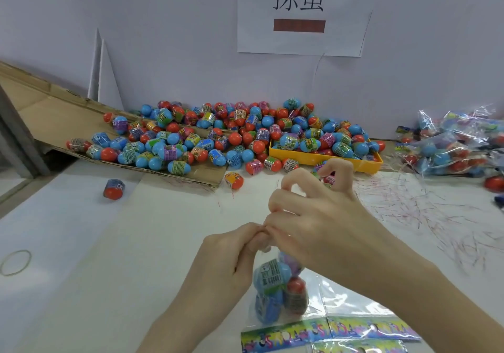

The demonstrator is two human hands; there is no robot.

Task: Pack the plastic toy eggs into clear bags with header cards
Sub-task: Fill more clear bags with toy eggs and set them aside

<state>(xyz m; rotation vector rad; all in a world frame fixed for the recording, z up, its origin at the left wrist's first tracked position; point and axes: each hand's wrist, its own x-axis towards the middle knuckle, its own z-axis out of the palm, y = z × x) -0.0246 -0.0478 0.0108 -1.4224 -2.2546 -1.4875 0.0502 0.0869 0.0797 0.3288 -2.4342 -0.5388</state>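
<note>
**Closing up a bag of eggs**

Nearest the wrists, flat empty bags with colourful header cards (327,331) lie stacked. Right above them hangs a clear bag (278,292) with a few eggs inside, neck gathered between both hands. Left hand (234,251) pinches the neck; right hand (308,216) grips it too, fingers curled above. Looks like the sealing step, so next comes a tight twist or tie, I'd guess. Left of the hands sit a rubber band (15,262) and a stray egg (114,189). Beyond them the loose egg pile (218,137) spills over cardboard (54,112) and a yellow tray (324,159), finished bags (458,145) far right. Nothing blocks the hands.
</note>
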